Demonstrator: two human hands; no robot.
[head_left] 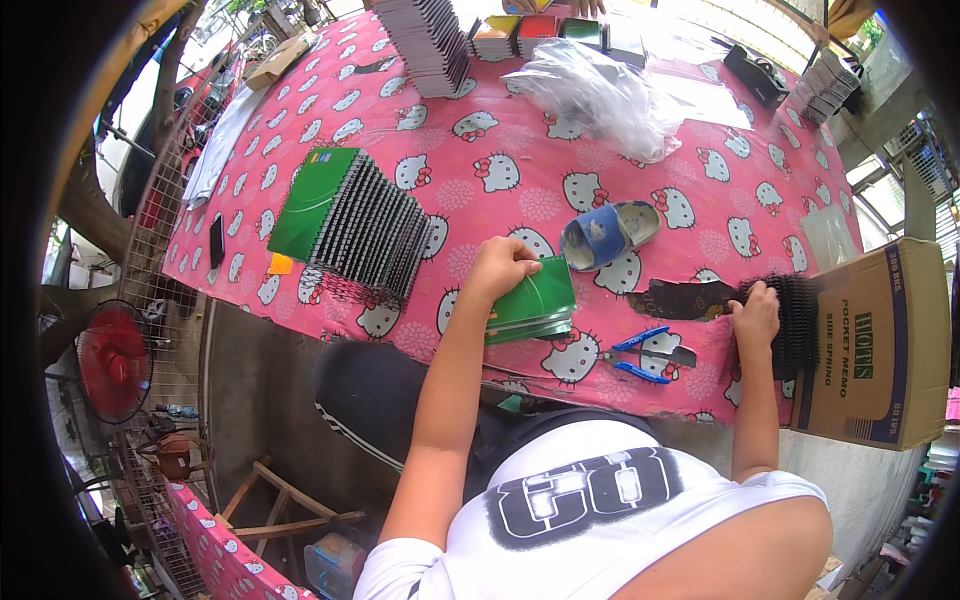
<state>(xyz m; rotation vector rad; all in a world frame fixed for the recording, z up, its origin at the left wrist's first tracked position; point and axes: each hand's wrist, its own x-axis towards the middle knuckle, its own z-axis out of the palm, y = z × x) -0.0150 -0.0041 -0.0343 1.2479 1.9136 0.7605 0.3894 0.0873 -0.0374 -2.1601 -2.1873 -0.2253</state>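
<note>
My left hand [503, 268] grips the corner of a green-covered notebook [540, 295] between thumb and fingers, at the top of a small pile near the table's front edge. Out to the right, my right hand [757, 318] has its fingers bent together at the edge of a heap of black spiral coils [798, 325]. The fingertips seem to pinch a coil, partly lost against the dark heap. Between the hands lie wire cutters [636, 370] with blue handles. Left of the pile stands a tall stack of spiral-bound green notebooks [322, 205].
A blue slipper [592, 238] lies beyond the small pile. A cardboard box [875, 345] stands right of the coils. Farther back are crumpled clear plastic [610, 95], a tall notebook stack [425, 45] and another person's hand [588, 6]. A phone [217, 241] rests at the left edge.
</note>
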